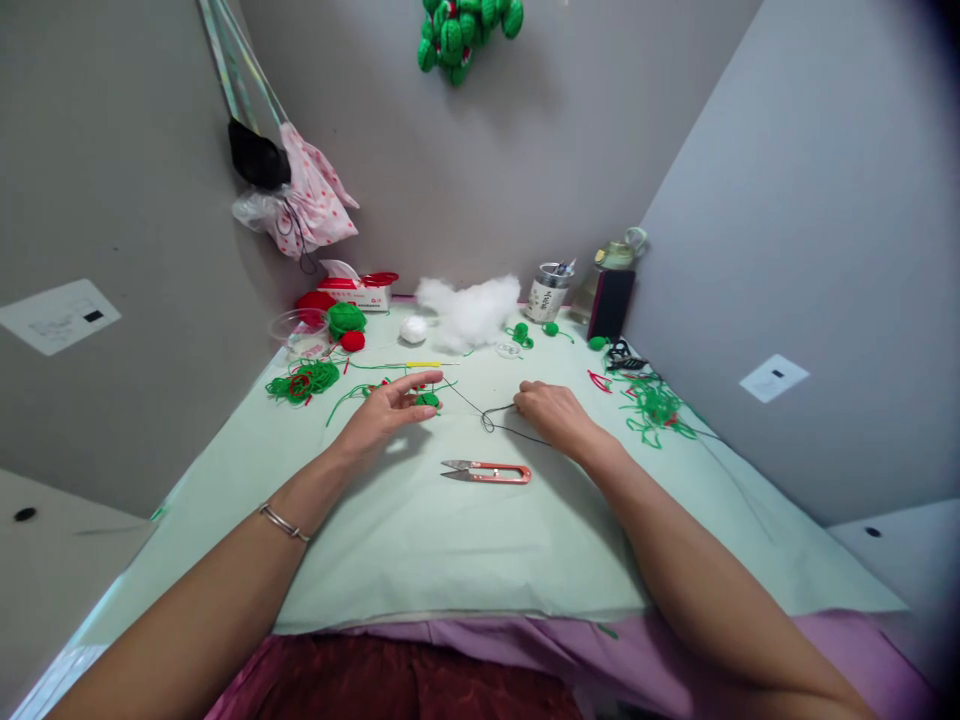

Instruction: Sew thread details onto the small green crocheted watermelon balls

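From here: left hand (394,405) pinches the small green yarn piece (427,399) over mid-table, right hand (555,412) curled, grasping black thread (465,399). Looks like a stitching step, thread mid-pull; next move calls for clearing 1 slack loop (488,424) before tightening. Snips (480,466) lie nearer the person.

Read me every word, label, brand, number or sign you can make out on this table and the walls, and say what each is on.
No text is sharp enough to quote.
Red-and-white tissue box: printed characters, too small to read.
Silver metal pen tin with white label: dark characters, too blurred.
White rectangular plate on the left wall: faint marks, unreadable.
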`<action>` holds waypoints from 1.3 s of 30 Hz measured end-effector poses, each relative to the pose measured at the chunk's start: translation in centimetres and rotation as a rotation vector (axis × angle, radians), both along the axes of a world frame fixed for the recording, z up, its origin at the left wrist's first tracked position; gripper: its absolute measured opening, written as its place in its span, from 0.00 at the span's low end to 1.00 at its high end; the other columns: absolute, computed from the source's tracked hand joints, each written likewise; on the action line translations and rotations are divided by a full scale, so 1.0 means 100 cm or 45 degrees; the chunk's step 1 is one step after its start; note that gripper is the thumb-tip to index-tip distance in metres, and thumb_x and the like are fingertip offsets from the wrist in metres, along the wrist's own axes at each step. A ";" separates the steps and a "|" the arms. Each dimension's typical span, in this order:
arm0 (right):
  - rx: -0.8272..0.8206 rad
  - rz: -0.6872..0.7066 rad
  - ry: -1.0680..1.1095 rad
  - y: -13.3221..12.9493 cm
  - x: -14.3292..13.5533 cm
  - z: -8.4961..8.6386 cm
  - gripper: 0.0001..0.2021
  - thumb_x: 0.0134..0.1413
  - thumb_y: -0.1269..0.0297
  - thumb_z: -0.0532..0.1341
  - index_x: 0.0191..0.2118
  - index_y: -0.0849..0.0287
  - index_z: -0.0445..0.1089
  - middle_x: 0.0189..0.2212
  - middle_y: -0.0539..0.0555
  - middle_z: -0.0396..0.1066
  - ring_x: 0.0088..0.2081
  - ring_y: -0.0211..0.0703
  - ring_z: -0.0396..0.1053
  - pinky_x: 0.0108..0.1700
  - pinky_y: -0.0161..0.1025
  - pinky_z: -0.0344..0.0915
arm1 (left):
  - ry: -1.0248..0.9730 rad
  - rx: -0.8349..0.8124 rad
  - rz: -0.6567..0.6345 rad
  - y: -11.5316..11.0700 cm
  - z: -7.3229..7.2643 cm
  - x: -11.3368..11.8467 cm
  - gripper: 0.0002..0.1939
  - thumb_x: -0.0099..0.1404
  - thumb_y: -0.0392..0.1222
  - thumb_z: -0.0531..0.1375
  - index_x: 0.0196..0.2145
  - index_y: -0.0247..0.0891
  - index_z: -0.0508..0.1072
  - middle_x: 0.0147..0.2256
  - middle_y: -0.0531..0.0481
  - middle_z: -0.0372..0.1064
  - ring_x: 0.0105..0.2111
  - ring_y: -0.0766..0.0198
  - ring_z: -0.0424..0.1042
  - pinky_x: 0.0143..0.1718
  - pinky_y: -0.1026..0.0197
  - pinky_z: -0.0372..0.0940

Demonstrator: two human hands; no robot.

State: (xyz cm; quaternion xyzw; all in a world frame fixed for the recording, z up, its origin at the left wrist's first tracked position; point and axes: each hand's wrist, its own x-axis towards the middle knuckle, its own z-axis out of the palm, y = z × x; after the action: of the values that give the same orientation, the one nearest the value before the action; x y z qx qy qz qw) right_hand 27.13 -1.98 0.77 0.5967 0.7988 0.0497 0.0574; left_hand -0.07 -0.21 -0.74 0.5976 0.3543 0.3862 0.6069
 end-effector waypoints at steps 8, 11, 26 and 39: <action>-0.017 0.020 0.482 -0.002 0.004 0.005 0.07 0.57 0.72 0.55 0.32 0.60 0.69 0.32 0.55 0.73 0.30 0.40 0.68 0.32 0.36 0.56 | 0.195 0.125 0.145 0.017 0.002 -0.018 0.30 0.54 0.46 0.68 0.56 0.47 0.71 0.37 0.49 0.74 0.34 0.61 0.70 0.38 0.59 0.63; -0.100 -0.040 1.421 0.000 0.014 0.014 0.03 0.55 0.68 0.58 0.33 0.60 0.67 0.27 0.52 0.72 0.24 0.35 0.64 0.28 0.34 0.59 | 0.307 0.414 0.437 0.033 -0.003 -0.035 0.25 0.52 0.42 0.68 0.49 0.44 0.77 0.42 0.48 0.73 0.38 0.60 0.70 0.43 0.58 0.64; 0.177 -0.271 3.236 0.016 0.066 0.039 0.05 0.54 0.74 0.63 0.29 0.63 0.66 0.21 0.45 0.66 0.16 0.21 0.54 0.13 0.20 0.52 | 0.341 0.577 0.937 0.059 -0.016 -0.064 0.15 0.59 0.48 0.62 0.39 0.38 0.81 0.40 0.47 0.79 0.44 0.55 0.74 0.52 0.55 0.65; 0.350 -0.402 2.941 0.026 0.076 0.024 0.09 0.47 0.70 0.69 0.36 0.60 0.73 0.20 0.45 0.65 0.18 0.24 0.59 0.17 0.20 0.55 | 0.044 0.347 0.544 0.031 0.007 -0.037 0.24 0.53 0.48 0.68 0.47 0.39 0.75 0.32 0.49 0.76 0.36 0.59 0.75 0.40 0.58 0.67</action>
State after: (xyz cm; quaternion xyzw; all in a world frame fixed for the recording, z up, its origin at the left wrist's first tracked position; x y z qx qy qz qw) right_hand 34.73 0.57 3.13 0.3810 0.2817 -0.4433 -0.7609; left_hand -3.81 2.88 -0.01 0.5919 0.4274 0.5396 0.4194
